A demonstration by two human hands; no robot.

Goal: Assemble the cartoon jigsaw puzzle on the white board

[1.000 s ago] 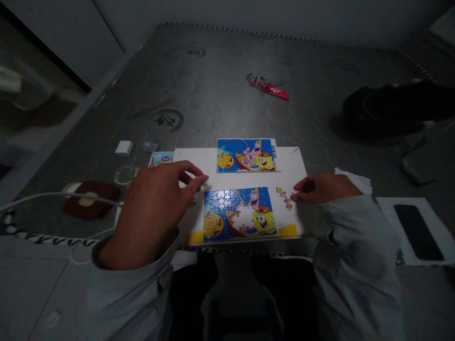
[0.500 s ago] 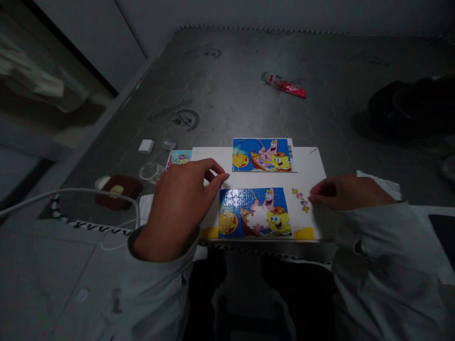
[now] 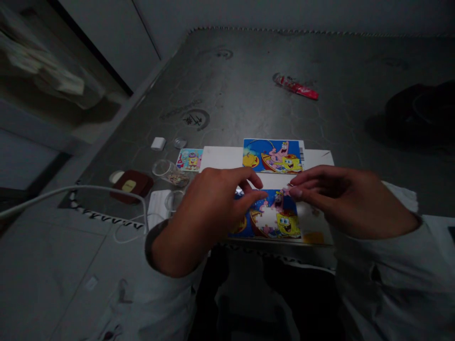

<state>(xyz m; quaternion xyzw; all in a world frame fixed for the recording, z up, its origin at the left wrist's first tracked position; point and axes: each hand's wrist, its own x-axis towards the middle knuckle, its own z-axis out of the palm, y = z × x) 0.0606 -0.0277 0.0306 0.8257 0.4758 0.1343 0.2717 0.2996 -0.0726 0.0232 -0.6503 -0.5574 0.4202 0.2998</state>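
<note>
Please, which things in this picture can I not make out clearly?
All in the head view:
The left part of the jigsaw puzzle: the left hand hides it.
Whether the right hand pinches a piece: its fingers hide this.
The bits in the clear plastic container: too small.
The dark heap: too dark, cut off by the right edge.

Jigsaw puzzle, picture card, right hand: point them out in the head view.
jigsaw puzzle [image 3: 288,225], head view, on the assembled SpongeBob figure
picture card [image 3: 273,156], head view, on its middle
right hand [image 3: 341,201], head view, on the back of the hand
</note>
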